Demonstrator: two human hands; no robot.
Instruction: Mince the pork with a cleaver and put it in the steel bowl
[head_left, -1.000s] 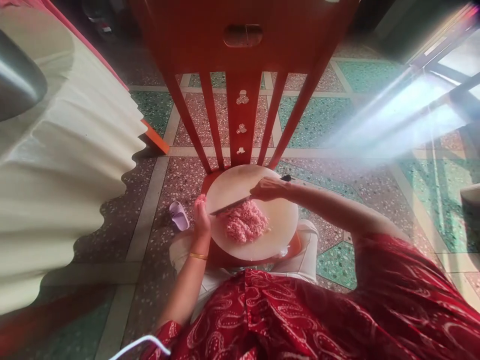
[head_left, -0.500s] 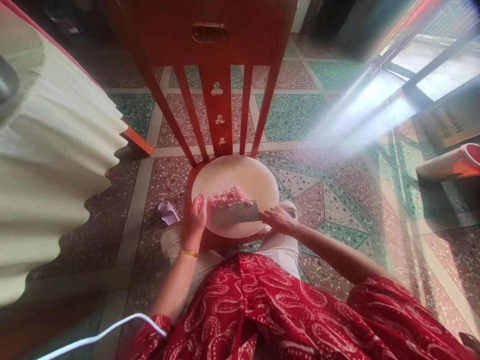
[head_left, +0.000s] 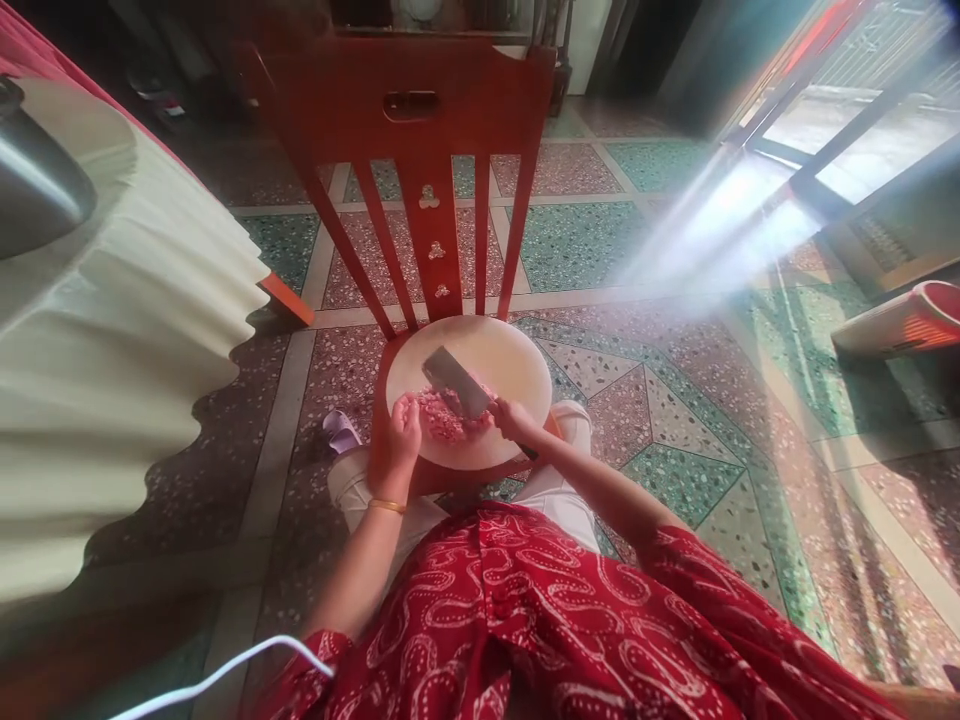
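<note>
A round pale chopping board (head_left: pixel 517 350) lies on the seat of a red wooden chair. Pink minced meat (head_left: pixel 442 425) is heaped on its left and middle part. My right hand (head_left: pixel 516 422) is wrapped round the dark handle of a cleaver (head_left: pixel 456 380). The broad grey blade slants up to the left across the meat, with bits stuck near its edge. At the board's left rim, beside the meat, is my left hand (head_left: pixel 405 425) with its fingers curled together; what they hold, if anything, is hidden.
The chair's slatted back (head_left: pixel 427 130) rises beyond the board. A table with a cream cloth (head_left: pixel 135 330) stands at left, bearing a metal vessel (head_left: pixel 41 185). A lilac slipper (head_left: pixel 342 430) is on the tiled floor, a bin-like container (head_left: pixel 892 325) at right, and a white cable (head_left: pixel 217 670) at lower left.
The cleaver has gone from lying crosswise in front of the meat to slanting over it, my right hand moving left. The meat is now more spread towards me. The view has tilted up slightly.
</note>
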